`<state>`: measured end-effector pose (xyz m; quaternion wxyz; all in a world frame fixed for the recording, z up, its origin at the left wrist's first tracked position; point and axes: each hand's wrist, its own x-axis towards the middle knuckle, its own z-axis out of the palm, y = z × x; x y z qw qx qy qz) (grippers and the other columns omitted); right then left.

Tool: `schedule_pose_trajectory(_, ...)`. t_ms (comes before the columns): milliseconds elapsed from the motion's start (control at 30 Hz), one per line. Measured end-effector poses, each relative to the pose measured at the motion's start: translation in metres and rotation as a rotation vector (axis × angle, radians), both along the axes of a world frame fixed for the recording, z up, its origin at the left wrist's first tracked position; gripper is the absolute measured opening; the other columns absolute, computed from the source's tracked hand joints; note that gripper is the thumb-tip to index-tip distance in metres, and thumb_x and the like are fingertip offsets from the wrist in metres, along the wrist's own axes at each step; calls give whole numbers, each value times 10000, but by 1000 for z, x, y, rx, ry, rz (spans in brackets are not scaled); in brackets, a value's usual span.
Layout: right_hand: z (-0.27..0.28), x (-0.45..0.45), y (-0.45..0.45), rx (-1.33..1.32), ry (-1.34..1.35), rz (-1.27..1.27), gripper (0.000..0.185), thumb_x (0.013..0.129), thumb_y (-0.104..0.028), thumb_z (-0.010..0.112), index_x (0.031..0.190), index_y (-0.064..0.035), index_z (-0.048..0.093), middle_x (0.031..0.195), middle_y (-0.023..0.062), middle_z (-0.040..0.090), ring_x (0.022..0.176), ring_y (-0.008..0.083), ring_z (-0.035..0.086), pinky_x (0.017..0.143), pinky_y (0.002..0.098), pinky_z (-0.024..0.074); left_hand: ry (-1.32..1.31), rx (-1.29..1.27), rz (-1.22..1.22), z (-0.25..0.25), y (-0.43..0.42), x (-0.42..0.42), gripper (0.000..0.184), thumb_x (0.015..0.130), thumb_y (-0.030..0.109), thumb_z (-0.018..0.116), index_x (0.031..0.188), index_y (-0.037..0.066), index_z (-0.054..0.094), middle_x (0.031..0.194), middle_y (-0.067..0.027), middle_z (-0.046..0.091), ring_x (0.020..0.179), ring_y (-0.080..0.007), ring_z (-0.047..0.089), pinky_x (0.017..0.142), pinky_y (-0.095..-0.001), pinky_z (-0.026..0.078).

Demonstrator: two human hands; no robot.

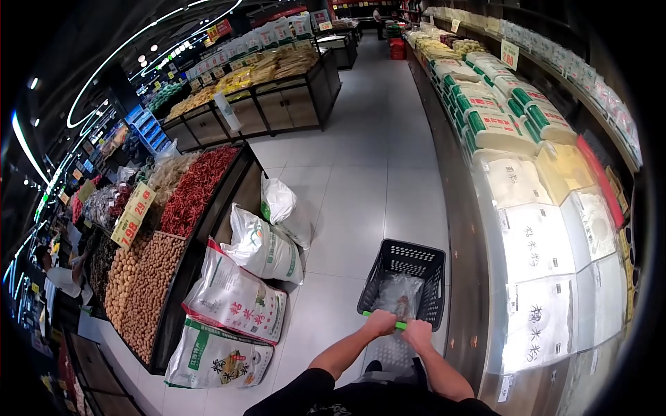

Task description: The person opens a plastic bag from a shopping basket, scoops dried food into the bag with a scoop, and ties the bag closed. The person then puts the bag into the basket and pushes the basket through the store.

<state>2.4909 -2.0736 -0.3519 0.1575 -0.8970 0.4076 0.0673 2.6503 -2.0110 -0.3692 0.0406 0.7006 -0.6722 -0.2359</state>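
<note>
Both my hands are closed on the green handle (400, 324) of a black plastic shopping basket (433, 277). My left hand (380, 323) grips its left part, and my right hand (417, 334) grips just beside it on the right. Inside the basket lies a clear plastic bag (400, 292) with something small and brownish in it, too unclear to name. The basket stands in front of my body, low over the tiled floor (340, 249).
White sacks (267, 243) lean against a bin of red dried chillies (201, 187) and nuts on the left. On the right, a long counter holds flour bins (538, 243) and stacked packages (485, 114). A person (378, 21) stands far down the aisle.
</note>
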Motion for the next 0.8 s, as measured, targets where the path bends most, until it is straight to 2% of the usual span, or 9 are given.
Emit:
schedule_pose_trajectory(167, -14, 29, -67, -27, -46, 28, 191, 704, -252, 674, 793, -86, 702, 695, 156, 674, 657, 332, 679, 600, 441, 524, -14, -3, -29, 6, -66, 34, 176, 683, 216, 623, 684, 54, 693, 729, -178, 679, 668, -344, 673, 638, -444, 542)
schedule_pose_trajectory(267, -7, 51, -104, 6, -57, 2, 184, 707, -246, 670, 779, -78, 695, 687, 156, 671, 649, 336, 676, 599, 447, 525, -64, 37, -25, 2, -106, 53, 178, 692, 255, 643, 735, 93, 704, 737, -151, 688, 692, -320, 687, 644, -439, 551)
schedule_pose_trajectory(400, -17, 67, -168, 4, -107, 65, 164, 730, -223, 632, 755, -68, 683, 681, 163, 665, 647, 338, 676, 591, 453, 527, -82, 92, -23, 16, -167, 70, 183, 716, 248, 625, 757, 87, 700, 741, -157, 684, 717, -326, 684, 670, -447, 547)
schedule_pose_trajectory(533, -17, 82, -214, -16, -136, 128, 174, 736, -226, 621, 736, -62, 677, 679, 167, 663, 635, 339, 673, 574, 453, 524, -59, 81, -29, 2, -210, 88, 192, 728, 253, 605, 794, 93, 689, 740, -158, 682, 718, -335, 679, 676, -446, 544)
schedule_pose_trajectory(800, -22, 115, -290, 11, -156, 117, 156, 728, -213, 632, 723, -63, 677, 669, 170, 660, 629, 338, 673, 566, 453, 519, -73, 86, -21, -6, -286, 125, 230, 718, 284, 605, 740, 71, 691, 738, -180, 679, 706, -351, 677, 664, -455, 546)
